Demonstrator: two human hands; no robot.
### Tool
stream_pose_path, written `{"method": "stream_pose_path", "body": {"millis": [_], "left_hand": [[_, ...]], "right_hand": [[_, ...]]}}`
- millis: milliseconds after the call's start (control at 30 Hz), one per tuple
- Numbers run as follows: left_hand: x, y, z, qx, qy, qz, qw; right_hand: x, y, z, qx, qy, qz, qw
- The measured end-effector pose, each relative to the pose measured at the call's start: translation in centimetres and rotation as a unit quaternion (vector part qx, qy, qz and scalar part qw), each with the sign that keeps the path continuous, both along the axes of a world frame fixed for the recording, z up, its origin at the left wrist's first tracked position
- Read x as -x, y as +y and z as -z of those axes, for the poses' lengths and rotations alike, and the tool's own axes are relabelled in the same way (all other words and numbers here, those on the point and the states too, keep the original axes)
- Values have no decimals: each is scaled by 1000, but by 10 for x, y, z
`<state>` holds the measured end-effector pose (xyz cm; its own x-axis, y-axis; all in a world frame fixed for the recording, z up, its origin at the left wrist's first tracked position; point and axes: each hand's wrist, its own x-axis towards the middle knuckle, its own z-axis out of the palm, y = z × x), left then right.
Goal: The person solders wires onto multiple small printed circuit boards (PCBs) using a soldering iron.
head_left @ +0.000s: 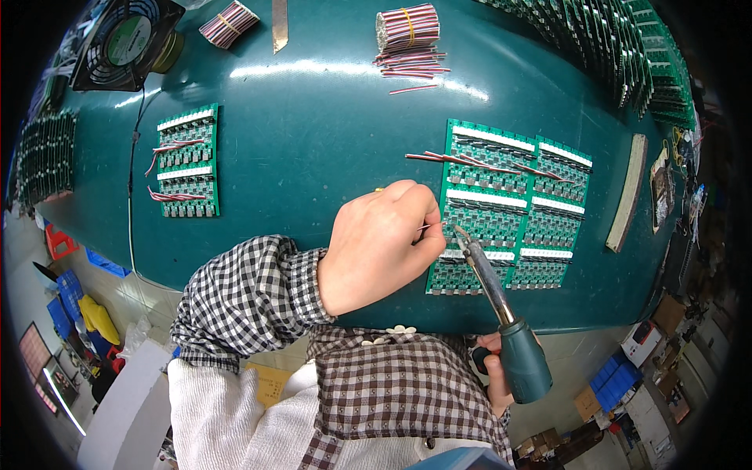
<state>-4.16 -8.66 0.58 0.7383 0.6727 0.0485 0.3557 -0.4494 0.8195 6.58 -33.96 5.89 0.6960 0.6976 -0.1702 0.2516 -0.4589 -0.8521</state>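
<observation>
My left hand (384,239) is closed in a pinch over the left edge of the green circuit boards (484,213), holding a thin wire (427,227) whose end points toward the board. My right hand (497,380), low at the table's front edge, grips the green handle of a soldering iron (489,286). The iron slants up and left, its tip close to the wire end at the board; whether they touch I cannot tell. Red, white and black wires (470,160) lie across the upper rows of these boards. White connector strips run along each row.
Another green board (188,188) with wires lies at the left, near a black cable (133,157) and a fan (125,43). Bundled wires (407,31) and a second bundle (229,25) sit at the back. Stacked boards (587,47) fill the far right, beside a pale bar (627,192).
</observation>
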Motion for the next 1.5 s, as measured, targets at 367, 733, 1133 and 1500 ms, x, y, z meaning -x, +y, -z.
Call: {"method": "stream_pose_path", "body": {"millis": [367, 733, 1133, 1500], "left_hand": [[4, -1, -1, 1, 3, -4, 1000], [2, -2, -1, 3, 3, -10, 1000], [-1, -1, 1, -3, 8, -10, 1000], [8, 51, -33, -151, 9, -34, 988]], "right_hand": [[-1, 0, -1, 8, -7, -35, 999], [-3, 2, -3, 29, 2, -44, 999], [0, -9, 5, 1, 0, -8, 1000], [-12, -15, 19, -184, 138, 85, 969]]}}
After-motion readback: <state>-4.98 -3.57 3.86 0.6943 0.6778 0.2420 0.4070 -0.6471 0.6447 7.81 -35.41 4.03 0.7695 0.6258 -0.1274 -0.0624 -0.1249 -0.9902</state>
